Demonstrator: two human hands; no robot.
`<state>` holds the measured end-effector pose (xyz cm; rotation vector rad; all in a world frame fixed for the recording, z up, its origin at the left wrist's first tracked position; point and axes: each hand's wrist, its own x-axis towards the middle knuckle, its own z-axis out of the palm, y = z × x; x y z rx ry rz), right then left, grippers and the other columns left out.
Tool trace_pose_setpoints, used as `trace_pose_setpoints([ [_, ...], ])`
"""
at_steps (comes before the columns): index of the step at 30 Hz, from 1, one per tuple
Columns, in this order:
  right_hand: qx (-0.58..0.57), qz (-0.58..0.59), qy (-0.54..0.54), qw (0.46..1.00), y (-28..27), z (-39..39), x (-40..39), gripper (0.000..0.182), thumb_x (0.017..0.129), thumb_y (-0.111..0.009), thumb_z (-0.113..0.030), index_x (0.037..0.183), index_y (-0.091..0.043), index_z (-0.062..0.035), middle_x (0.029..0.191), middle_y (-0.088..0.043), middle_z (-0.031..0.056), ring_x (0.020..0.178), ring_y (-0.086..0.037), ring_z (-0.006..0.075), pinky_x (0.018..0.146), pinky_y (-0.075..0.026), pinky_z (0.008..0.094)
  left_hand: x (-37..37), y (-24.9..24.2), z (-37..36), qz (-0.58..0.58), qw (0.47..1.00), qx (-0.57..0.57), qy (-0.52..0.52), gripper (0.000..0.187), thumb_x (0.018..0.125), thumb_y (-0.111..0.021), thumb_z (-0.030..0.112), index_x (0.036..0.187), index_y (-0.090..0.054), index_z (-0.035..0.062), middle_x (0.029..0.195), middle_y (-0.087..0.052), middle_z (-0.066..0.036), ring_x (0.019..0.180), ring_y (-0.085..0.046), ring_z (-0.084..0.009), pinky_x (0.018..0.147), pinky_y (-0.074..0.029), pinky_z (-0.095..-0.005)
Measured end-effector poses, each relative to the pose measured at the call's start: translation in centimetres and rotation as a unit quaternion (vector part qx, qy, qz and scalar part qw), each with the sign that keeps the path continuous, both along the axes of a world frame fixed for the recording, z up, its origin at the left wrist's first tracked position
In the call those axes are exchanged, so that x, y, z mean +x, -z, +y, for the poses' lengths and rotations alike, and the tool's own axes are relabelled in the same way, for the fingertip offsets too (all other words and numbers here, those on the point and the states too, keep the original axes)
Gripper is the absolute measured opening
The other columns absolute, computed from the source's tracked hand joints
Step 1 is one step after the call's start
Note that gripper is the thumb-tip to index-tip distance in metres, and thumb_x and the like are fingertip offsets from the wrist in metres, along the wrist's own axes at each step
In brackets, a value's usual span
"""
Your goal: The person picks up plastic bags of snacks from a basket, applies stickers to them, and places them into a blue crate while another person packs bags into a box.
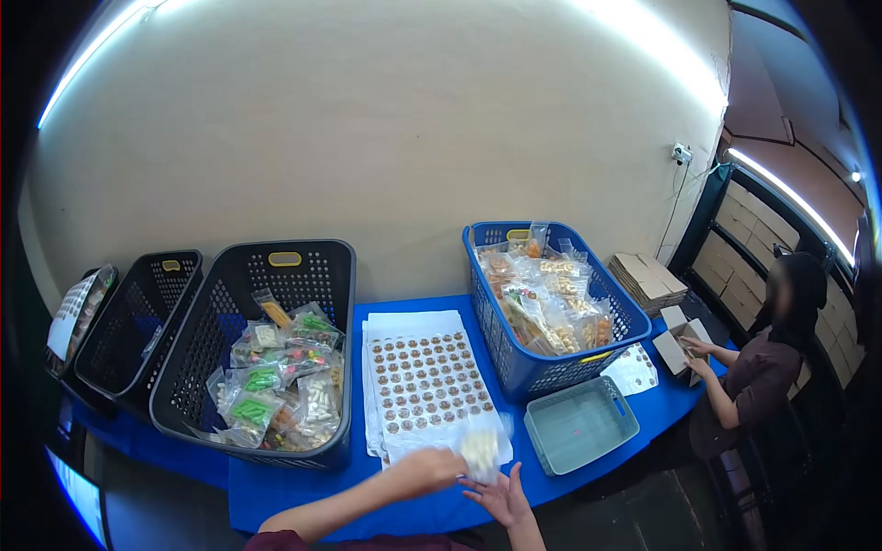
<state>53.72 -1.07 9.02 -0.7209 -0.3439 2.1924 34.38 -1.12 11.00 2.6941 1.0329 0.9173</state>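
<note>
Head camera: at the lower middle of the frame, the left hand [432,469] grips a clear bag [480,452] of pale pieces, blurred, by its left side. The right hand [501,500] is open, palm up and fingers spread, just below the bag; whether it touches, I cannot tell. The bag is over the near edge of a sheet of round stickers [430,381] at centre. A strip of blue table [276,496] shows along the front edge at lower left, and a narrow one separates the sheet from the dark basket [276,285] on the left. Right of centre, the blue basket [560,372] stands close beside the sheet, with a grey-green tray [588,436] just below it, near the table's front edge.
</note>
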Motion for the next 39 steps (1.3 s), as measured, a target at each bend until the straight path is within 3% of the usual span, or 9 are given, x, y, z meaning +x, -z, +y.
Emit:
trace_pose_setpoints([
  [3,0.132,-0.168,-0.057,0.975,5.2,1.5,0.7,0.032,0.085,-0.051,-0.025,0.107,-0.046,-0.002,0.093,-0.057,0.0067,0.081,-0.056,0.0149,0.07,-0.046,0.0265,3.4,3.5,-1.8,-0.02,0.994,-0.009,0.103,0.011,0.07,-0.055,0.008,0.078,-0.048,0.0057,0.068,-0.045,-0.007,0.066,-0.052,-0.022,0.057,-0.045,-0.0344],
  [7,0.147,-0.171,0.007,0.974,6.3,1.2,1.8,0.034,0.083,-0.053,-0.022,0.11,-0.044,-0.0024,0.099,-0.055,0.0067,0.084,-0.055,0.0136,0.074,-0.046,0.0263,2.4,2.9,-2.7,-0.168,0.978,-0.119,-0.005,0.026,0.071,-0.063,0.012,0.094,-0.053,0.0054,0.094,-0.055,-0.008,0.082,-0.055,-0.0232,0.073,-0.045,-0.0324],
  [12,0.15,-0.149,-0.089,0.973,3.9,0.7,2.6,0.038,0.083,-0.055,-0.023,0.113,-0.044,-0.0025,0.101,-0.055,0.007,0.092,-0.054,0.0144,0.082,-0.043,0.0269,1.9,6.2,-3.5,-0.504,0.754,-0.401,-0.127,0.053,0.075,-0.064,0.023,0.117,-0.043,-0.0018,0.11,-0.053,-0.012,0.108,-0.047,-0.0212,0.086,-0.039,-0.0295],
  [15,0.193,-0.243,-0.244,0.919,3.4,0.3,0.6,0.037,0.083,-0.055,-0.028,0.109,-0.048,-0.0013,0.097,-0.056,0.006,0.09,-0.053,0.0123,0.079,-0.042,0.0252,1.9,7.3,-3.9,-0.329,0.85,-0.391,-0.131,0.053,0.076,-0.063,0.024,0.118,-0.042,-0.0018,0.106,-0.055,-0.013,0.102,-0.05,-0.0184,0.084,-0.04,-0.0269],
  [16,0.234,-0.287,-0.322,0.871,5.2,0.9,0.0,0.039,0.083,-0.053,-0.033,0.104,-0.052,-0.0004,0.094,-0.057,0.0055,0.088,-0.052,0.0108,0.076,-0.041,0.0232,2.6,5.9,-4.1,-0.494,0.705,-0.479,-0.168,0.046,0.077,-0.062,0.025,0.114,-0.047,0.0016,0.104,-0.056,-0.01,0.096,-0.051,-0.0118,0.081,-0.041,-0.0238],
  [19,0.26,-0.323,-0.284,0.864,5.3,0.6,-2.3,0.039,0.084,-0.052,-0.035,0.097,-0.055,0.0014,0.087,-0.058,0.0049,0.076,-0.051,0.0096,0.068,-0.041,0.0234,1.2,6.9,-3.6,-0.496,0.713,-0.444,-0.22,0.044,0.076,-0.063,0.028,0.108,-0.052,0.0004,0.092,-0.059,-0.008,0.081,-0.055,-0.0083,0.069,-0.045,-0.0222],
  [24,0.405,-0.501,-0.322,0.694,13.1,2.9,-2.5,0.036,0.08,-0.057,-0.032,0.094,-0.057,0.0011,0.081,-0.06,0.0072,0.074,-0.055,0.0126,0.064,-0.044,0.0253,-1.4,5.6,-6.4,-0.285,0.781,-0.401,-0.384,0.032,0.077,-0.063,0.026,0.093,-0.058,-0.0017,0.073,-0.061,-0.006,0.064,-0.053,-0.007,0.055,-0.044,-0.0224],
  [27,0.314,-0.447,-0.361,0.756,18.2,4.7,-2.8,0.033,0.078,-0.059,-0.029,0.095,-0.057,0.0002,0.081,-0.06,0.0075,0.071,-0.056,0.0137,0.066,-0.045,0.0266,-2.4,5.2,-9.2,-0.552,0.652,-0.401,-0.331,0.028,0.079,-0.061,0.022,0.094,-0.057,-0.0023,0.078,-0.061,-0.004,0.068,-0.054,-0.007,0.059,-0.045,-0.0213],
  [39,0.511,-0.536,-0.243,0.627,27.1,11.4,-16.4,0.072,0.069,-0.065,-0.025,0.126,-0.027,-0.0025,0.104,-0.043,0.0197,0.086,-0.052,0.0292,0.076,-0.044,0.0351,-3.5,3.5,-12.9,-0.667,0.562,-0.37,-0.322,0.025,0.08,-0.058,0.008,0.101,-0.054,-0.0043,0.09,-0.06,-0.006,0.075,-0.056,-0.0084,0.066,-0.046,-0.0212],
])
